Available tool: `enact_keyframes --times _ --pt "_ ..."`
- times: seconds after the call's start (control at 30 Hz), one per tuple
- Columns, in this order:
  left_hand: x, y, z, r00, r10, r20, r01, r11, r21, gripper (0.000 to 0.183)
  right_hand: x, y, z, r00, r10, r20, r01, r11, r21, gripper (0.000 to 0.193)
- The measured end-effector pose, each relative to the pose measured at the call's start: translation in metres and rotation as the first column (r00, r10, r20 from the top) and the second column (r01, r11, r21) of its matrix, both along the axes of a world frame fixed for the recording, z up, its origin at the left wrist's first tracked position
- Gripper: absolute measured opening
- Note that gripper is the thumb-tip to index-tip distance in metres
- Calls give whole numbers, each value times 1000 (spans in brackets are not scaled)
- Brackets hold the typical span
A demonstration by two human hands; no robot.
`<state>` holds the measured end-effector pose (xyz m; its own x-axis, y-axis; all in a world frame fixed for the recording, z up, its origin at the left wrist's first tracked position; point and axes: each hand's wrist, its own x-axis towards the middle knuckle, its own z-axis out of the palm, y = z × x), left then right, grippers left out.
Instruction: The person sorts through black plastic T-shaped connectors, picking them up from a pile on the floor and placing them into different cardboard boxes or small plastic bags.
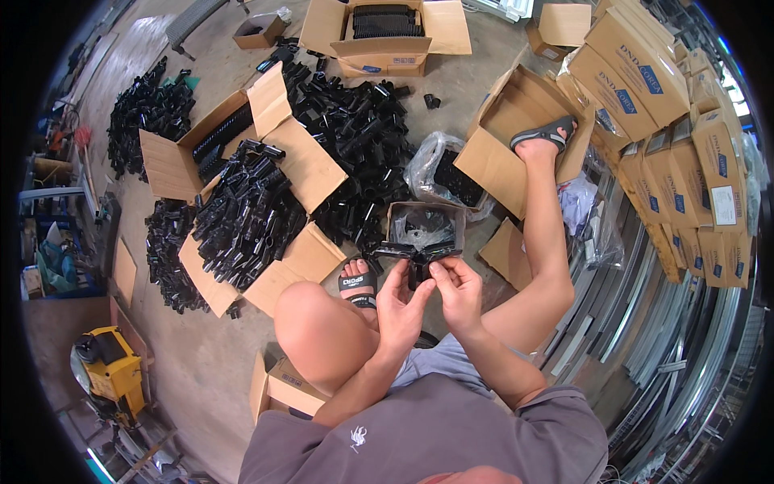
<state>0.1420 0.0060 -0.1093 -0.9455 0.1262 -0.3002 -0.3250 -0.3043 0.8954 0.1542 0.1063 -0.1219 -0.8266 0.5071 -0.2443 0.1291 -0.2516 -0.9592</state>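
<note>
Between my two hands is a glossy black profile piece (418, 256) with wing-like arms spreading to both sides; its exact kind I cannot make out. My left hand (398, 305) pinches it from the left, thumb and fingers closed. My right hand (457, 292) grips its right side the same way. Just beyond them stands a small cardboard box (462, 219) with a clear plastic bag (425, 230) inside. Left of the hands, a heap of similar black pieces (250, 214) lies over the flaps of an open carton (173, 160), which holds neat rows of black parts.
More loose black pieces (355, 133) cover the floor ahead. An open carton (383, 60) of stacked black parts stands at the back. My foot rests in another open carton (504, 105). Stacked cartons (637, 77) and long metal profiles (645, 323) line the right; a yellow machine (113, 367) stands at left.
</note>
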Motion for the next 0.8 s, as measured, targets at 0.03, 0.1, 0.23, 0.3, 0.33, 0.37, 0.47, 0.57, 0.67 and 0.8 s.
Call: enact_keyframes --times 0.03,0.1,0.23,0.3,0.33,0.37,0.47,0.57,0.67,0.8 --pt "-1 -3 1 999 -54 2 54 996 -72 47 -1 -2 0 1000 2 2 -2 1000 5 14" --pt "-4 -6 -4 996 -90 -22 87 988 -128 47 -6 -9 8 999 -5 -37 9 996 89 14" --pt "-7 -4 -2 999 19 -51 -27 986 -164 34 -16 -14 4 999 33 -15 -25 922 387 15" --pt "-7 -3 -1 997 35 -72 -54 959 -279 37 -22 -14 17 998 53 26 -59 869 491 17" --pt "-6 -3 -5 997 37 -69 -54 960 -274 37 -25 -15 20 997 71 13 -66 833 549 18" --pt "-5 -2 -9 996 77 -36 -83 972 -220 38 -27 -14 21 996 86 0 -68 791 608 19" --pt "-7 -5 -9 985 131 114 -126 990 -57 41 -33 6 1 990 131 -55 -58 729 682 26" --pt "-17 -1 4 972 156 177 -159 987 4 41 -75 49 -16 992 -102 -78 128 835 536 37" --pt "-18 -4 8 947 196 254 -223 971 85 32 -164 122 -58 972 -236 -5 121 480 869 39" --pt "-14 6 11 955 90 284 -121 988 96 33 -238 289 -160 909 -199 366 -321 227 920 43"
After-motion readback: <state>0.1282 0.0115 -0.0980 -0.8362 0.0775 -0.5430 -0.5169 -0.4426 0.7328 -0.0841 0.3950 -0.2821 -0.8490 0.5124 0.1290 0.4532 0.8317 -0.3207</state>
